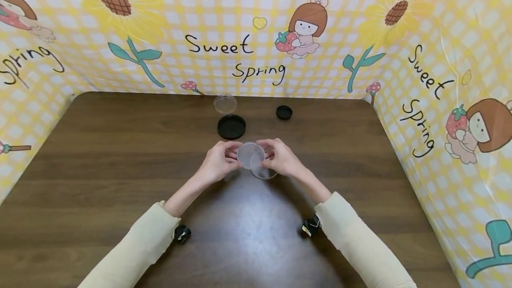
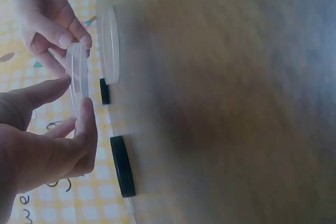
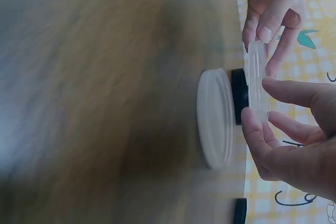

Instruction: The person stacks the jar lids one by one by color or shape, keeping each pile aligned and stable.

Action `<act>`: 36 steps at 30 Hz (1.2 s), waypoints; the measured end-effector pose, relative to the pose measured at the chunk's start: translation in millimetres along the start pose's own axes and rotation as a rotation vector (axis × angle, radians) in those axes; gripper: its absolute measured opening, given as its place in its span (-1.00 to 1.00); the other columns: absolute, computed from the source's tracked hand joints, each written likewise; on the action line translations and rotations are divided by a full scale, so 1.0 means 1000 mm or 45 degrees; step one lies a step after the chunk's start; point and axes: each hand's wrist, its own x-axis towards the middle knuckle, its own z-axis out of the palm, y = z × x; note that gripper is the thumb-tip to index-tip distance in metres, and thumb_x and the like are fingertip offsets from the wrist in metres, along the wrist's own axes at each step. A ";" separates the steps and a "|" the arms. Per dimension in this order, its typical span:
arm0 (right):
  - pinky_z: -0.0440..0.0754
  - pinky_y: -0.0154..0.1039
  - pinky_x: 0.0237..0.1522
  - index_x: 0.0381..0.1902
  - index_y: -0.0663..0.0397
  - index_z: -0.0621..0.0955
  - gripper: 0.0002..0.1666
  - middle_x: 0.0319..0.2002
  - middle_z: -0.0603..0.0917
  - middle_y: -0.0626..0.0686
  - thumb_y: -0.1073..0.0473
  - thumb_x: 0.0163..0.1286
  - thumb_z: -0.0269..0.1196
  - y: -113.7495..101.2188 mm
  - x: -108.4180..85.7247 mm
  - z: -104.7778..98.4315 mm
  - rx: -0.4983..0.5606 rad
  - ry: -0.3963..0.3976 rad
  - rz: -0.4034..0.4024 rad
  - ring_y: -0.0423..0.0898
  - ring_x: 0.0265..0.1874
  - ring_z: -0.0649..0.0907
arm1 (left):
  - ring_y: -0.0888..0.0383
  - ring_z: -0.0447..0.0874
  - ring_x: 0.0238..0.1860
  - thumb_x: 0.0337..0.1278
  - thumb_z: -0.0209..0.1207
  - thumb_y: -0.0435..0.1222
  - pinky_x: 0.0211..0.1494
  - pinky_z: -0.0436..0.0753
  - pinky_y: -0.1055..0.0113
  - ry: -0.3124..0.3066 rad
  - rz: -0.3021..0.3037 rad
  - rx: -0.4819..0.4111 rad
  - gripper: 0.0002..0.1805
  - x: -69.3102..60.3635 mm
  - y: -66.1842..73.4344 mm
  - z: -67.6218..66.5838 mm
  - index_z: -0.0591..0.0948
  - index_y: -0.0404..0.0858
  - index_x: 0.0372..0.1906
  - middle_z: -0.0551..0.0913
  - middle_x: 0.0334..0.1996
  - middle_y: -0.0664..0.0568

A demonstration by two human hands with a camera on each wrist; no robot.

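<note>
Both hands hold a clear, shallow round dish [image 1: 246,155] like a petri dish, raised above the table. My left hand [image 1: 220,161] pinches its left edge between thumb and fingers; the right hand [image 1: 282,159] pinches the opposite edge. Seen edge-on in the left wrist view, the held dish [image 2: 77,72] looks like stacked rims, perhaps a dish with its cover. Beneath it, a second clear round dish [image 1: 266,176] lies on the table, partly hidden by the held one and the right hand. The right wrist view shows that lower dish [image 3: 214,119] apart from the held one.
Just beyond the hands lies a larger black round dish or lid [image 1: 231,127]. Behind it sits another clear round dish [image 1: 225,104] near the table's back edge. A small black round piece [image 1: 284,112] stands to the right. Patterned cloth [image 1: 224,21] walls the wooden table [image 1: 120,163].
</note>
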 end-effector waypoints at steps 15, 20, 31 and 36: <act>0.63 -0.30 -0.26 0.22 0.31 0.49 -0.31 -0.04 0.42 0.28 0.49 0.09 0.39 0.011 -0.016 -0.011 -0.098 0.032 -0.062 0.07 -0.19 0.65 | -0.02 0.66 -0.20 -0.17 0.36 -0.60 -0.17 0.65 0.41 -0.038 0.003 -0.022 -0.47 0.006 0.002 0.020 0.57 -0.48 0.06 0.51 -0.13 -0.26; 0.64 -0.31 -0.24 0.25 0.28 0.48 -0.30 0.01 0.41 0.30 0.48 0.11 0.38 0.014 -0.018 -0.013 -0.131 0.035 -0.042 0.08 -0.17 0.66 | 0.01 0.65 -0.20 -0.17 0.34 -0.59 -0.18 0.64 0.44 -0.051 -0.012 -0.006 -0.47 0.009 0.006 0.025 0.57 -0.47 0.06 0.49 -0.13 -0.24; 0.66 -0.28 -0.21 0.27 0.32 0.45 -0.30 0.02 0.38 0.28 0.49 0.14 0.36 0.019 -0.023 -0.015 -0.101 0.038 -0.030 0.13 -0.14 0.66 | 0.03 0.58 -0.21 -0.20 0.38 -0.57 -0.18 0.64 0.42 -0.070 -0.007 0.051 -0.45 0.013 0.007 0.033 0.56 -0.47 0.07 0.50 -0.18 -0.19; 0.65 -0.29 -0.21 0.26 0.36 0.45 -0.29 0.00 0.39 0.28 0.49 0.12 0.38 0.022 -0.022 -0.013 -0.108 0.035 -0.031 0.11 -0.15 0.66 | 0.02 0.58 -0.19 -0.19 0.39 -0.57 -0.17 0.64 0.40 -0.089 -0.006 0.072 -0.45 0.013 0.007 0.034 0.56 -0.48 0.06 0.50 -0.18 -0.20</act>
